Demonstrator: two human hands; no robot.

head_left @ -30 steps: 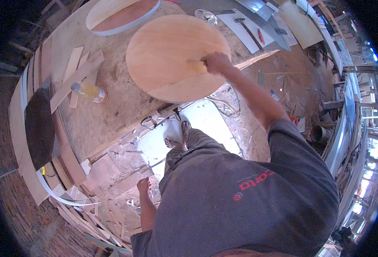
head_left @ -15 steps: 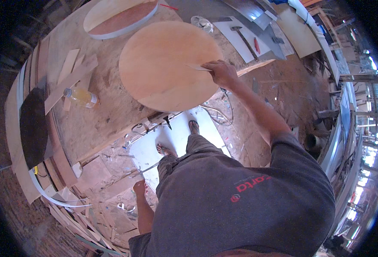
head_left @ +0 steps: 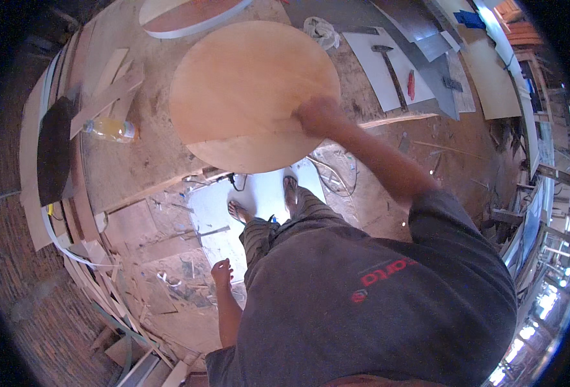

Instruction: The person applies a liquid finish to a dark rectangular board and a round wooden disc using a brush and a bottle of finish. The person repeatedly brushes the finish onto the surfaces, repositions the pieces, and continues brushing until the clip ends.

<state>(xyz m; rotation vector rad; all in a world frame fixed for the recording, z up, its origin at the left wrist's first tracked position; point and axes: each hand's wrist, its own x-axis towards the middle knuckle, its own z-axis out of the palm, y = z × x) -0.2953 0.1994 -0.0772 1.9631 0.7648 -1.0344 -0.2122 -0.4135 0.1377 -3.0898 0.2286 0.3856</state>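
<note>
My right hand is on the right part of a round, pale wooden disc, closed on a thin flat piece, blurred now. My left hand hangs low beside my body, fingers loosely apart and holding nothing. The disc lies on the worn wooden workbench, overhanging its near edge. A second round piece with a white rim is behind it. A bottle of yellow liquid lies left of the disc.
Right of the disc are a hammer, red-handled tool, metal sheets and crumpled white material. Wood strips lie at left. My feet stand on a white board; a cable loops nearby.
My right hand has moved down and slightly left across the disc, still gripping the thin piece. My left hand still hangs low. The view has shifted slightly.
</note>
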